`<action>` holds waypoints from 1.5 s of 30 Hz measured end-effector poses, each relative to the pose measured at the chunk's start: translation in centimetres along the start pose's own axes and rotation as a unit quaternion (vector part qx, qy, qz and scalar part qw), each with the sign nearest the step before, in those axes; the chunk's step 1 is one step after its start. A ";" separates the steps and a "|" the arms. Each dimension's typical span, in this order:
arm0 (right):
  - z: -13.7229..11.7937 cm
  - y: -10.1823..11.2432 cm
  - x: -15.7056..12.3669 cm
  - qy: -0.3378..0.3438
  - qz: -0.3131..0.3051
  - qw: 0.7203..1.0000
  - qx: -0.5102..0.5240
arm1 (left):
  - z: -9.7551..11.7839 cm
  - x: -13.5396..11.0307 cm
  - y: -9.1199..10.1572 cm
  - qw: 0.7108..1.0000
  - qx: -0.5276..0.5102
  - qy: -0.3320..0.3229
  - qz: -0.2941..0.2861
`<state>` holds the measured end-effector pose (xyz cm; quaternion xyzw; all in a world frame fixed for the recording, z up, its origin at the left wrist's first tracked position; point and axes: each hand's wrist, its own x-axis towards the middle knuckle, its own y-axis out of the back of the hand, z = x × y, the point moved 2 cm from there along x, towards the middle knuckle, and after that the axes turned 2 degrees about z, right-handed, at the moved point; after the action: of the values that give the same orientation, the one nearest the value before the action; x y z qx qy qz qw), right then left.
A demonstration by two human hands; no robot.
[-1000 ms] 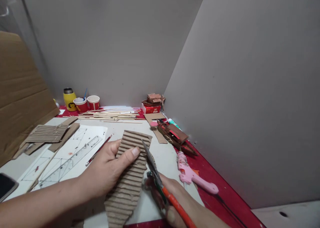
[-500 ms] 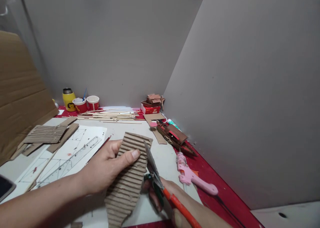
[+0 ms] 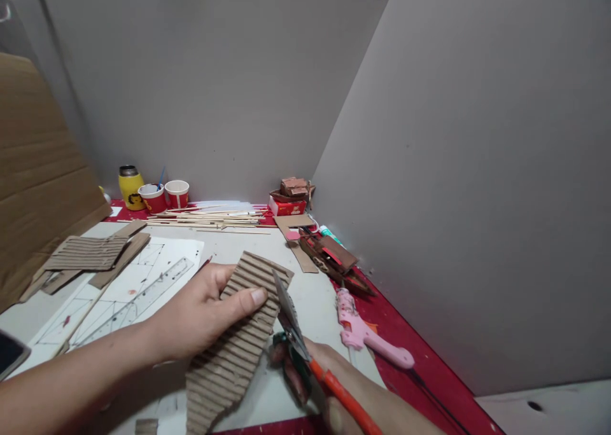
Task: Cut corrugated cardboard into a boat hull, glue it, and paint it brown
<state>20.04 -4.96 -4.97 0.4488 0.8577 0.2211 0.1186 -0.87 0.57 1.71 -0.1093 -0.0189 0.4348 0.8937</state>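
Note:
My left hand (image 3: pixel 214 308) grips a piece of corrugated cardboard (image 3: pixel 238 359) by its left edge, thumb flat on the ridged face. The piece is held tilted above the white work surface. In my right hand (image 3: pixel 305 371) is a pair of scissors (image 3: pixel 292 324) with orange and dark green handles. One blade lies over the ridged face near the upper right edge; the other blade is largely hidden. Under my left forearm lie a clear ruler (image 3: pixel 138 298) and a paper with line drawings (image 3: pixel 162 250).
Cardboard strips (image 3: pixel 88 254) lie at left by a large cardboard sheet (image 3: pixel 42 168). Thin wooden sticks (image 3: pixel 210 220), paper cups (image 3: pixel 177 195) and a yellow bottle (image 3: pixel 130 190) stand behind. Rightward are a pink glue gun (image 3: pixel 367 339) and a brown model boat (image 3: pixel 334 260). Grey panels enclose the table.
The lower end of the cardboard has swung left, so the piece is more tilted. The scissors remain at its right edge, shifted very slightly left.

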 end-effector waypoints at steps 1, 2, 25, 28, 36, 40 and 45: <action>-0.2 0.1 0.1 0.005 -0.009 1.000 0.001 | 0.0 0.0 -0.1 1.000 0.003 -0.005 0.004; -0.4 0.2 0.2 0.012 -0.015 1.000 0.000 | 0.1 0.0 -0.2 1.000 0.005 -0.009 0.010; -0.3 -0.9 0.2 0.003 0.045 0.999 -0.021 | -0.8 0.1 0.0 0.995 0.078 -0.029 0.047; 0.2 -1.0 0.1 -0.007 0.055 0.998 -0.005 | -1.0 0.1 0.0 0.996 0.077 -0.028 0.047; 1.1 -1.8 0.2 -0.003 0.066 0.995 0.075 | -1.0 0.2 -0.2 0.997 0.057 -0.023 0.048; 1.3 -2.1 0.3 0.011 0.072 0.988 0.137 | -1.2 -0.1 -0.2 0.998 0.029 -0.020 0.055; 1.8 -2.0 0.3 0.026 0.080 0.988 0.128 | -0.8 -0.2 -0.4 0.989 0.043 -0.092 0.108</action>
<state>19.18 -5.19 -7.49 0.5217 0.8429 0.1302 0.0194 -0.56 0.05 1.07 -0.0315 -0.0705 0.5372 0.8399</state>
